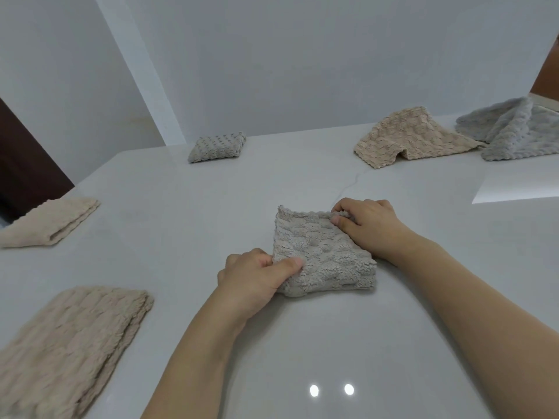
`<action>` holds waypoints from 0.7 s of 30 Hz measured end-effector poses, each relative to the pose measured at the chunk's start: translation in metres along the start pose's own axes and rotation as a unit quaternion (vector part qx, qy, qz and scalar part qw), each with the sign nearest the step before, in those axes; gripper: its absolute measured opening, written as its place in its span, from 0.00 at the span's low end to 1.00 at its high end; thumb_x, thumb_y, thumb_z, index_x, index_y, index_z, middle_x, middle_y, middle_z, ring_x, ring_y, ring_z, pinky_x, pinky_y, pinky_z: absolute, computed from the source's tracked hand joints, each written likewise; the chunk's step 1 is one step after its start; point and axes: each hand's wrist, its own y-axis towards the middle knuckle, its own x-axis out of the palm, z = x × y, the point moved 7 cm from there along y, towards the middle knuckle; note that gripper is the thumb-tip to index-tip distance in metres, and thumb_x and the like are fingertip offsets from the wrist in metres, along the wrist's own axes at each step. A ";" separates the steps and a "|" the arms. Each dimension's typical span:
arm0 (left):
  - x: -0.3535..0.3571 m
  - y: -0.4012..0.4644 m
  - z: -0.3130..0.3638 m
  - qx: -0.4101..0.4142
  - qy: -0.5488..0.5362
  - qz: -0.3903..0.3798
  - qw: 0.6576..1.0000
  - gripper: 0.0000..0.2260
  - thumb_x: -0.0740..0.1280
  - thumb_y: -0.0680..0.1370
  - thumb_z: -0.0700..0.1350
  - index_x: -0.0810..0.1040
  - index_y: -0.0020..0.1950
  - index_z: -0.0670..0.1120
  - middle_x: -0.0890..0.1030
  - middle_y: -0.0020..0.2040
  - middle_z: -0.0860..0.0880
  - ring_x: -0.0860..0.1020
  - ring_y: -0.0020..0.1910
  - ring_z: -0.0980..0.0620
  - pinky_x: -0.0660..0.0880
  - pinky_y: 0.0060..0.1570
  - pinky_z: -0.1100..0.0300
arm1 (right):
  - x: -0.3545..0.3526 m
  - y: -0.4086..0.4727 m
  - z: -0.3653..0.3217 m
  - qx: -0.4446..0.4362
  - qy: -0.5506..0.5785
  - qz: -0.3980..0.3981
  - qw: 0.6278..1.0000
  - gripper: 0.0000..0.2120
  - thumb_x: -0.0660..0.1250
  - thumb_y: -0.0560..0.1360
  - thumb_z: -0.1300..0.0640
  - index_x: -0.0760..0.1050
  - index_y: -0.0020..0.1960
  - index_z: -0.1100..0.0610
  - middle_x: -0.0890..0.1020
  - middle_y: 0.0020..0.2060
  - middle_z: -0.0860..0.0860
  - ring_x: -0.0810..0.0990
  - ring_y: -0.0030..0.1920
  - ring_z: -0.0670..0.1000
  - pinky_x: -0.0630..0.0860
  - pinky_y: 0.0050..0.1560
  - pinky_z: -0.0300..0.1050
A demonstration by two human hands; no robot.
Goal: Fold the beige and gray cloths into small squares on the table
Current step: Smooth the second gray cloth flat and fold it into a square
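Note:
A gray fluffy cloth (320,255) lies folded into a small square in the middle of the white table (302,343). My left hand (254,276) pinches its near left corner, thumb on top. My right hand (369,225) grips its far right corner with the fingers curled into the fabric. A folded gray square (216,146) sits at the far edge. Folded beige cloths lie at the left (51,222) and near left (69,346). At the far right, a loose beige cloth (405,137) and a loose gray cloth (514,128) lie crumpled.
A white wall stands behind the table. The table's left edge runs diagonally past a dark brown floor or door (24,164). A bright patch of light (514,186) falls on the table at the right.

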 end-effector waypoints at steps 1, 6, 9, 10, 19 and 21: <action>-0.002 -0.005 0.002 -0.004 0.020 0.017 1.000 0.25 0.67 0.55 0.75 0.79 0.34 0.55 0.74 0.54 0.50 0.74 0.58 0.45 0.72 0.59 0.51 | 0.000 0.000 0.000 0.000 0.001 0.000 1.000 0.10 0.57 0.81 0.48 0.74 0.56 0.48 0.74 0.42 0.42 0.75 0.57 0.53 0.60 0.63 0.50; 0.000 -0.012 0.008 0.012 0.050 0.017 0.999 0.20 0.67 0.64 0.69 0.76 0.31 0.53 0.70 0.49 0.57 0.68 0.59 0.48 0.66 0.63 0.53 | 0.000 0.002 0.002 0.005 0.016 0.006 1.000 0.09 0.59 0.80 0.47 0.75 0.55 0.48 0.76 0.41 0.42 0.76 0.55 0.52 0.60 0.63 0.49; 0.002 -0.010 0.011 0.051 0.137 0.059 0.988 0.22 0.64 0.73 0.64 0.69 0.31 0.48 0.71 0.45 0.60 0.59 0.53 0.54 0.58 0.58 0.57 | 0.000 0.002 0.004 0.008 0.032 0.005 0.999 0.07 0.60 0.79 0.47 0.75 0.53 0.47 0.77 0.42 0.43 0.76 0.54 0.51 0.60 0.63 0.49; 0.003 -0.011 0.012 0.055 0.161 0.067 0.983 0.22 0.63 0.74 0.64 0.69 0.31 0.48 0.70 0.46 0.60 0.57 0.51 0.55 0.57 0.57 0.58 | 0.000 0.002 0.004 0.008 0.036 0.005 0.999 0.07 0.60 0.79 0.47 0.75 0.52 0.47 0.77 0.42 0.43 0.76 0.54 0.51 0.60 0.63 0.49; -0.009 -0.033 0.033 0.217 0.294 0.256 0.895 0.10 0.69 0.73 0.57 0.73 0.41 0.52 0.67 0.50 0.54 0.65 0.52 0.48 0.57 0.49 0.55 | 0.000 0.002 0.008 0.026 0.066 0.005 0.997 0.07 0.61 0.78 0.46 0.75 0.51 0.46 0.81 0.47 0.45 0.75 0.56 0.51 0.60 0.65 0.50; 0.012 -0.045 0.055 0.362 0.255 0.193 0.876 0.11 0.64 0.69 0.39 0.74 0.47 0.51 0.69 0.50 0.54 0.67 0.49 0.50 0.60 0.47 0.57 | -0.001 0.001 0.009 0.035 0.080 0.003 0.996 0.07 0.62 0.78 0.46 0.76 0.51 0.47 0.79 0.43 0.44 0.75 0.54 0.50 0.61 0.65 0.49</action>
